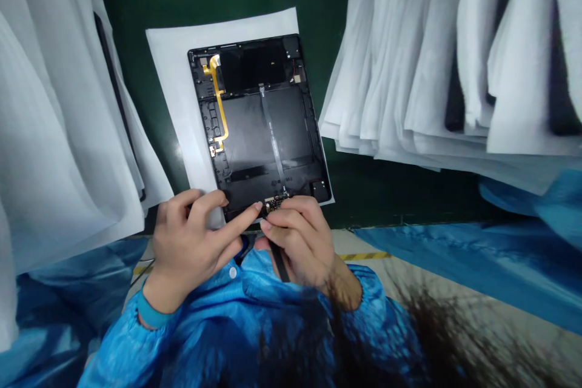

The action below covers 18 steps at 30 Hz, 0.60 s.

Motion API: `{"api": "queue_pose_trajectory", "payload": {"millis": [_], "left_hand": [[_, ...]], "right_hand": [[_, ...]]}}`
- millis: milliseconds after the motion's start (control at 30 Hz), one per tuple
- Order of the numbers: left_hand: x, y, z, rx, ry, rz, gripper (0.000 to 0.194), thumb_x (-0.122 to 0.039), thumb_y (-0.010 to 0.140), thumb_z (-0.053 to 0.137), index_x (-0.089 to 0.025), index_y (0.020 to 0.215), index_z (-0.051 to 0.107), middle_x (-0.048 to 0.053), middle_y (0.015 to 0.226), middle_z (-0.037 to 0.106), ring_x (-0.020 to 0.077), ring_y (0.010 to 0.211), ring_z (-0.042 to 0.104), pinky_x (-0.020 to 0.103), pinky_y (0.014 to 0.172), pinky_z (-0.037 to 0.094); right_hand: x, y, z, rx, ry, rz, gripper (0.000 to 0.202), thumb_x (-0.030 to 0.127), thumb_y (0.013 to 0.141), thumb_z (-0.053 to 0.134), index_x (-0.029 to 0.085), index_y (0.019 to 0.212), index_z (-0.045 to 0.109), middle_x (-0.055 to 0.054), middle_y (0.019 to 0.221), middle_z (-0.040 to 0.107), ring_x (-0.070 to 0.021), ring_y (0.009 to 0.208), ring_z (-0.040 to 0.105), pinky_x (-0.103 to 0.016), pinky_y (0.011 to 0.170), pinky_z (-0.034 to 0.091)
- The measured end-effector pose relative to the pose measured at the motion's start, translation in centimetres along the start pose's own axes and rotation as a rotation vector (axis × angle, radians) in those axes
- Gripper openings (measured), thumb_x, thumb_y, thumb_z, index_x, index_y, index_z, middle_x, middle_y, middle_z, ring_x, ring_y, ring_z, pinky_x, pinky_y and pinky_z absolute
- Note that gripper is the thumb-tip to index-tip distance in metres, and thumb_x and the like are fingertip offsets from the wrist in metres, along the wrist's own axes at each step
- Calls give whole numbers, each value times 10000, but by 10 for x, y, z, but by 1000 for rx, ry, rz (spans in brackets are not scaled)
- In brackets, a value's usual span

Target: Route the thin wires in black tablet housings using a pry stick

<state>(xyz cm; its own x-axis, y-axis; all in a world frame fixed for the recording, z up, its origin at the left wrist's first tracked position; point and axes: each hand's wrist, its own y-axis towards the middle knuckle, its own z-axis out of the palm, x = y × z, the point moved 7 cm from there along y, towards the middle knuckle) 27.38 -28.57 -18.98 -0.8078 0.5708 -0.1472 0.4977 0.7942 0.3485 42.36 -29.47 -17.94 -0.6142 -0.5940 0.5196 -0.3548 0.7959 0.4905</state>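
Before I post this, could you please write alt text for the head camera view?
A person's left hand and right hand are at the near edge of an opened black device on a white sheet; the right holds a slim dark item.

An opened black tablet (245, 133) is laid aslant on a white sheet (170, 91) over a green table (136, 3). Its near edge is touched by the left hand (191, 248), whose index finger is stretched toward a small circuit board (274, 202). Beside that board, a dark strip (278, 259) is held in the right hand (302, 239). The tablet is flanked by white-covered stacks, left (50, 103) and right (400, 73), and the arms are covered by blue sleeves (131, 339).
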Motion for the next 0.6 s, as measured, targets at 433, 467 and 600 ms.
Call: {"api": "queue_pose_trajectory", "payload": {"millis": [433,467,600], "left_hand": [[5,-6,-11,-150,-109,111,320,-177,753,784,-199,1060,697,60,999,734,235,944,618,354,749,574],[5,-5,-11,-151,-105,103,313,-178,760,778,-203,1061,694,52,988,736,230,936,621,350,746,575],[5,-3,-12,-149,-76,61,340,-187,763,784,-217,1090,697,41,959,743,226,905,627,355,740,573]], "right_hand": [[-5,-5,-6,-87,12,93,170,114,929,638,168,1089,622,-72,953,674,-213,897,638,-409,776,608],[-4,-5,-5,-77,-3,90,192,95,914,649,166,1090,621,-70,954,673,-211,901,633,-405,777,605],[-2,-3,-2,-54,-13,75,209,59,886,654,167,1060,613,-53,921,654,-198,879,597,-398,751,576]]}}
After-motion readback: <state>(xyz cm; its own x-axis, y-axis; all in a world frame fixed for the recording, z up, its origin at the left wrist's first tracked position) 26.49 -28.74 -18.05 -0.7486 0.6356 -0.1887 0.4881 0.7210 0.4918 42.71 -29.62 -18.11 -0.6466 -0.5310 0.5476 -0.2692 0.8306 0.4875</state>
